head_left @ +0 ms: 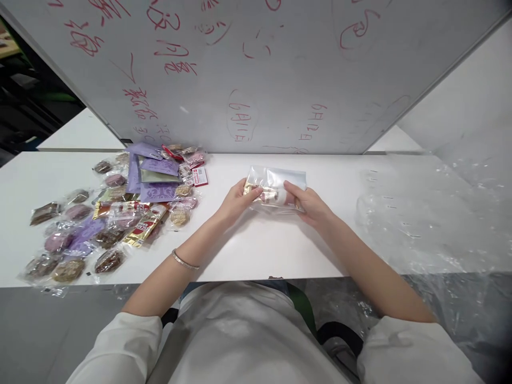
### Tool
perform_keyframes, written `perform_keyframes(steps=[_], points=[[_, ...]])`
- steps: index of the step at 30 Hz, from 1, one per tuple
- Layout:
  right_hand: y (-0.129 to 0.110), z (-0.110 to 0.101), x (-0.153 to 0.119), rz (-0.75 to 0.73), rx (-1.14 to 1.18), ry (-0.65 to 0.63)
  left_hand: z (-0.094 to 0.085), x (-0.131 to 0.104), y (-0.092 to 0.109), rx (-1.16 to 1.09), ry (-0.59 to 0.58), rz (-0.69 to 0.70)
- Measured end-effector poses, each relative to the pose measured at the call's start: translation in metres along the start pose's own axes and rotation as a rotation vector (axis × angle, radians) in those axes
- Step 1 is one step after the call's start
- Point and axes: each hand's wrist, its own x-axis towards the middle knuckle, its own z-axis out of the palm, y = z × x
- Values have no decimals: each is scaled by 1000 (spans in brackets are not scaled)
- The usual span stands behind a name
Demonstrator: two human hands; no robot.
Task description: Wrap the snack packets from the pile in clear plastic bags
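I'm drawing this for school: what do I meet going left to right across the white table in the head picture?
Pile of wrapped packets, left hand, see-through bag, right hand, spread of clear plastic.

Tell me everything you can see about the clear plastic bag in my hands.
The clear plastic bag looks thin, glossy and creased, roughly rectangular, with its long side running left to right. A gold wrapper shows through it; the upper right part looks silvery grey. The left hand grips its left end, the right hand its right end. It is over the white table; whether it touches the tabletop or is sealed cannot be told.
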Motion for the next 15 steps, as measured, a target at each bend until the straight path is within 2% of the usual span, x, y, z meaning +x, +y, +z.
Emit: perform_keyframes(steps=[3, 6, 9, 11, 12, 15], points=[[-1, -10, 0, 123, 179, -118, 5, -3, 1, 8, -117, -6], [2, -24, -2, 129, 191, -167, 11, -3, 5, 86, -221, 16], [6, -39, -3, 89, 180, -139, 26, 10, 10, 113, -330, 29], [11, -54, -3, 20, 138, -61, 43, 26, 12, 137, -354, 30], [14, -64, -2, -22, 96, 2, 53, 35, 13, 174, -328, 28], [19, -114, 1, -202, -99, 308, 79, 55, 15, 309, -164, -11]])
